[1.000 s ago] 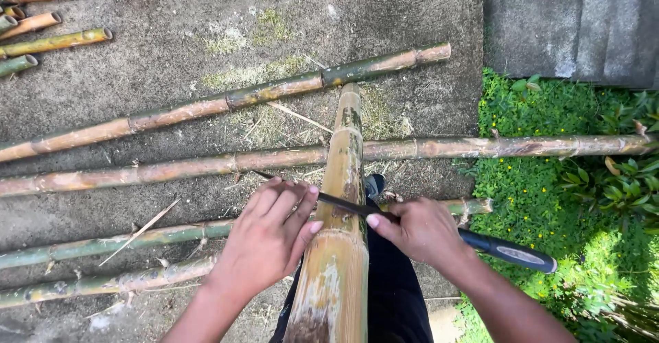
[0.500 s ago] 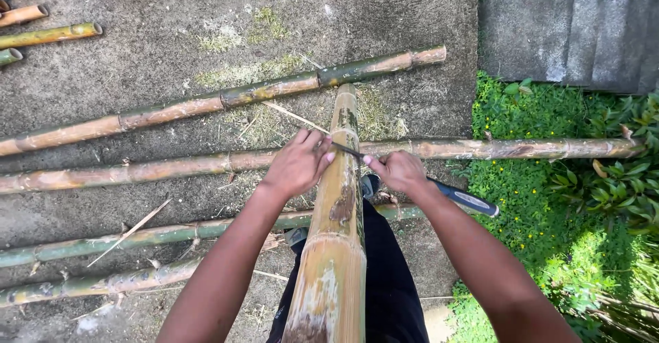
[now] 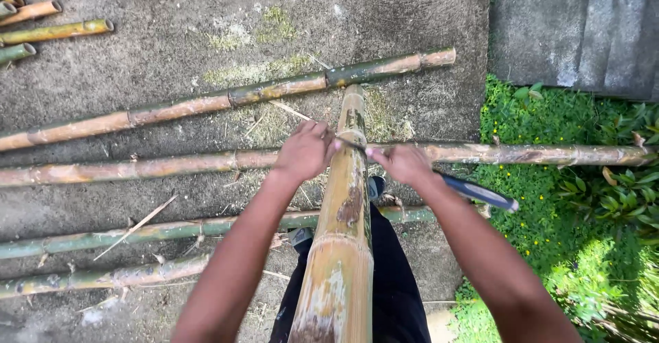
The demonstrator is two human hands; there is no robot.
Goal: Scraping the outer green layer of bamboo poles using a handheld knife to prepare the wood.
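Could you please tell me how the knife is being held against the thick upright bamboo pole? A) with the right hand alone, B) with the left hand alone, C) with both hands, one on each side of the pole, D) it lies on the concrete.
C: the left hand and right hand each grip one end of the blue-handled knife across the thick yellowish bamboo pole.

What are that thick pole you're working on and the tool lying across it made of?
The thick pole looks like bamboo: ringed joints, and a dry, tan, mottled skin. The tool has a dark blade, probably metal, and a glossy blue-black handle, perhaps plastic. The right hand holds it.
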